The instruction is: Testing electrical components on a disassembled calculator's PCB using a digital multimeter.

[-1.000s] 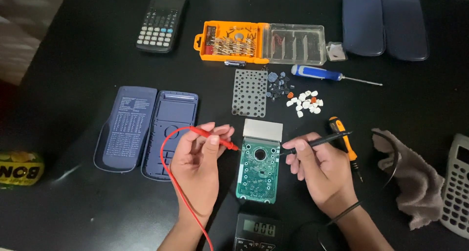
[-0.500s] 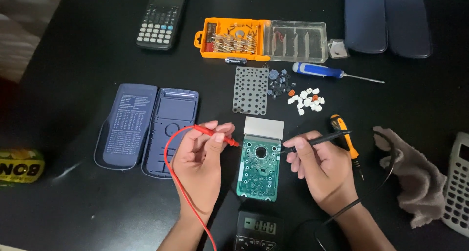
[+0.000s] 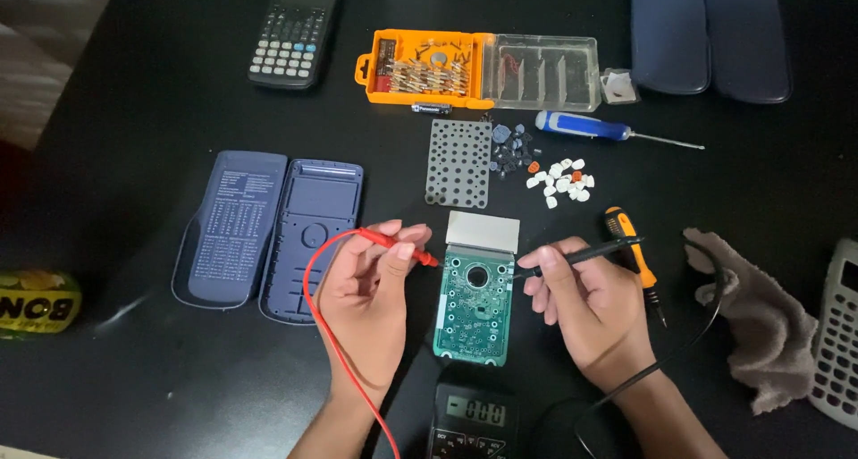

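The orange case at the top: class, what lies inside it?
The orange case holds rows of small metal bits; its clear lid half shows dividers and something reddish. What lies beneath the bits is covered.

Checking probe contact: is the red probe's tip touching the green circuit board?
No: the red probe in the left hand ends short of the green circuit board.

My left hand (image 3: 371,298) pinches a red probe (image 3: 398,244), my right (image 3: 594,311) a black one (image 3: 581,255) — green circuit board (image 3: 474,307) between, silver-dotted.
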